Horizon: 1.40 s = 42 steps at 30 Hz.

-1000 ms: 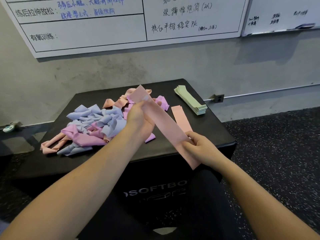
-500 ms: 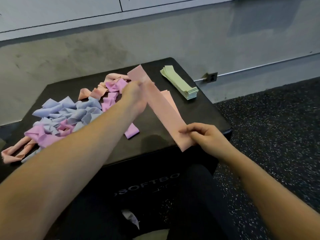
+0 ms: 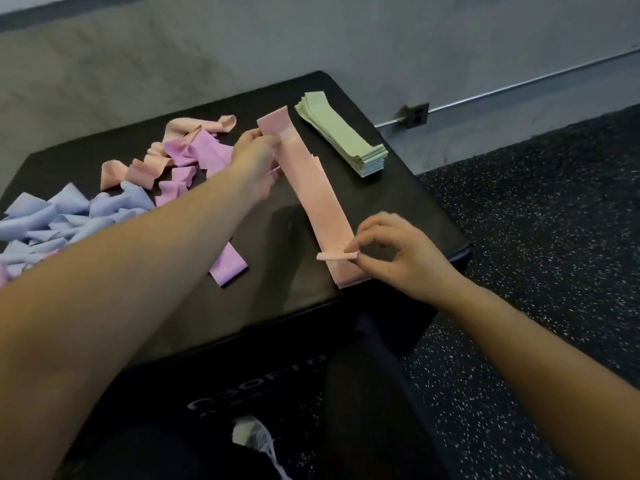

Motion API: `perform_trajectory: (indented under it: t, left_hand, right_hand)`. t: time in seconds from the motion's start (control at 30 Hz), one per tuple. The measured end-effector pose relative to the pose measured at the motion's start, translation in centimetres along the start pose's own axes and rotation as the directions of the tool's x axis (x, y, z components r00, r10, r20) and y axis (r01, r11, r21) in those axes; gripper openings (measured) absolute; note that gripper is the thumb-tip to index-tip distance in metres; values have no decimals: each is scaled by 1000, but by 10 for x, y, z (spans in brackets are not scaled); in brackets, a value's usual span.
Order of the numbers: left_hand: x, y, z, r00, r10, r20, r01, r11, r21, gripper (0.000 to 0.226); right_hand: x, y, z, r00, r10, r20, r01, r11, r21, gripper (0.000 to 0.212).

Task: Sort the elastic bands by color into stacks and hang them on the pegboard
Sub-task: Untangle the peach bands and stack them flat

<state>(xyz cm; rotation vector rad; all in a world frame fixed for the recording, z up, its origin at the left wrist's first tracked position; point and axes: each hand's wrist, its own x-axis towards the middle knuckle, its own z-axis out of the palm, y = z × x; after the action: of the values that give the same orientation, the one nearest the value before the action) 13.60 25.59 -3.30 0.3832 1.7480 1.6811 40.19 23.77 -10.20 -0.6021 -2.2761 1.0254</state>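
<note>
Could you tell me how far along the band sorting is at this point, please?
Done: the green bands sit in a neat stack on the black box. In hand: the left hand and right hand pinch the ends of a pink band over a starting pink stack. Left: the loose pile of blue, purple and pink bands is unsorted, and no pegboard is in view, so nothing is hung.

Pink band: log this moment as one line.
left hand pinches pink band far end | right hand pinches near end | green stack beside
</note>
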Motion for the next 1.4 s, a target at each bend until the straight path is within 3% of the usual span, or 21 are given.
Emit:
perform_trajectory:
  t: [0.17,0.37,0.5,0.63,0.77,1.0,1.2,1.4]
  left_hand:
    - [27,-13,9,999,34,-34,-24,965,262,11]
    - [55,-38,10,998,59,15,-59,864,500,18]
    - [69,-48,9,994,103,22,-100,849,518,19]
    - [77,-51,10,992,123,34,-123,854,506,19]
    - [79,-57,10,983,164,83,-181,807,562,13]
    - [70,-60,11,963,253,93,-251,722,645,22]
    - [55,-55,7,953,290,91,-283,738,612,30]
    - [25,-52,-29,948,294,120,-312,794,521,12]
  right_hand:
    - [16,21,0,959,-283,-13,265,914,-306,15]
    - [22,46,2,893,-438,105,440,797,-414,10]
    - [26,54,3,881,-452,142,474,834,-282,8]
    - [27,57,1,900,-431,68,436,879,-192,8]
    - [25,58,4,856,-470,214,513,818,-259,6]
    - [23,57,7,858,-401,322,496,811,-310,20]
    - [22,54,7,874,-376,306,464,833,-302,19]
    - [26,46,1,917,-304,257,359,911,-203,30]
